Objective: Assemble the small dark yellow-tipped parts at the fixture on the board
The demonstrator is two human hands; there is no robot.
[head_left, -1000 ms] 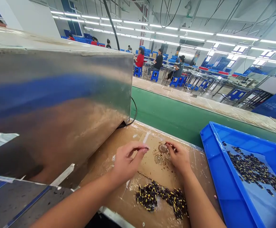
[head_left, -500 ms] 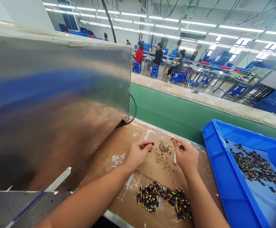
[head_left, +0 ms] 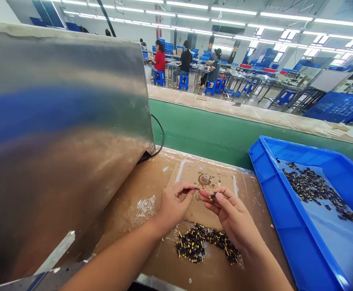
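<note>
My left hand (head_left: 178, 202) is closed in a pinch on a tiny dark piece (head_left: 197, 188) at its fingertips. Facing it, my right hand (head_left: 229, 208) holds a small black part (head_left: 213, 196) between thumb and fingers, with the fingertips of both hands close together. Just beyond them stands a small clear cup (head_left: 206, 178) on a stained cardboard sheet (head_left: 191, 171). Nearer to me, below my hands, lies a heap of small black parts with yellow ends (head_left: 191, 244).
A blue bin (head_left: 275, 194) on the right holds many similar parts on a sheet. A large metal box (head_left: 73, 121) fills the left side, with a black cable (head_left: 163, 137) at its corner. Behind the bench runs a green belt (head_left: 194, 125); several people sit at far tables.
My right hand has moved from beside the clear cup towards me and turned, now close to my left hand, a black part showing in it. The camera view has shifted slightly.
</note>
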